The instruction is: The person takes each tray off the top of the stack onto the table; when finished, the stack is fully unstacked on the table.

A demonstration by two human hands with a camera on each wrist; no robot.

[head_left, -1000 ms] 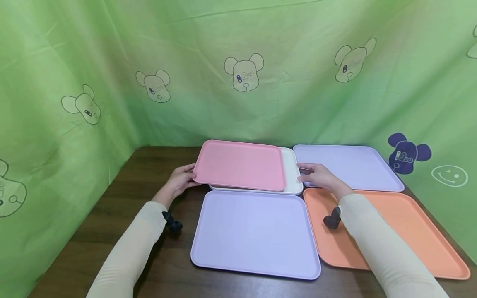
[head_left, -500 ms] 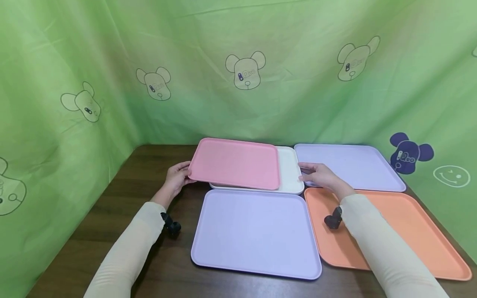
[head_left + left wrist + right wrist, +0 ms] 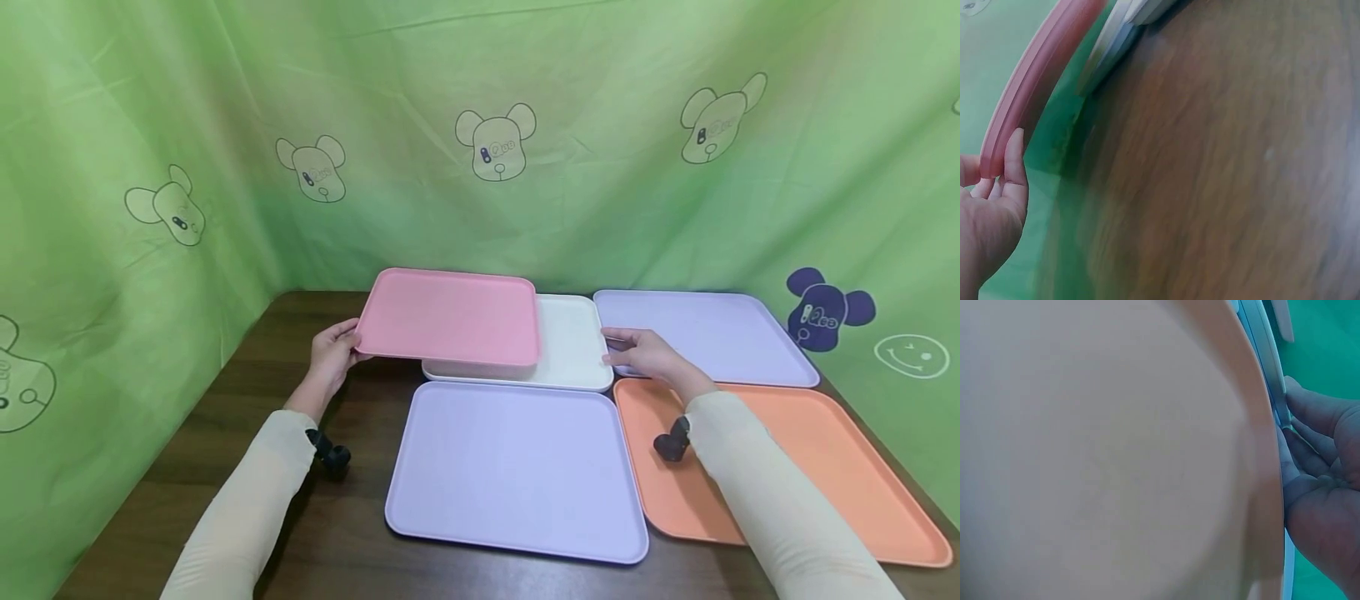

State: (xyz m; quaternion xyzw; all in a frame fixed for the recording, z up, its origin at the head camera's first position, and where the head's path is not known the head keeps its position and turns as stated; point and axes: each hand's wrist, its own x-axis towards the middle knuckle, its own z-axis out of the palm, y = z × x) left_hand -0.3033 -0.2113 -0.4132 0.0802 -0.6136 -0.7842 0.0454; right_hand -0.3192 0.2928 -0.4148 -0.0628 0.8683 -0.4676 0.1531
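Pink tray (image 3: 448,318) hangs near the table's (image 3: 337,537) far edge, partly over the white tray (image 3: 576,337). We pinch its left end in our left hand (image 3: 330,357), the nearer one; its long axis runs rightward from there. Our right hand (image 3: 643,352) pinches the white tray's right end.

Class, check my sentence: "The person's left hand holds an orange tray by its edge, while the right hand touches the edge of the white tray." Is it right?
Not quite: the left hand holds the pink tray by its edge, not an orange one, as the head view shows. The right hand does touch the edge of the white tray.
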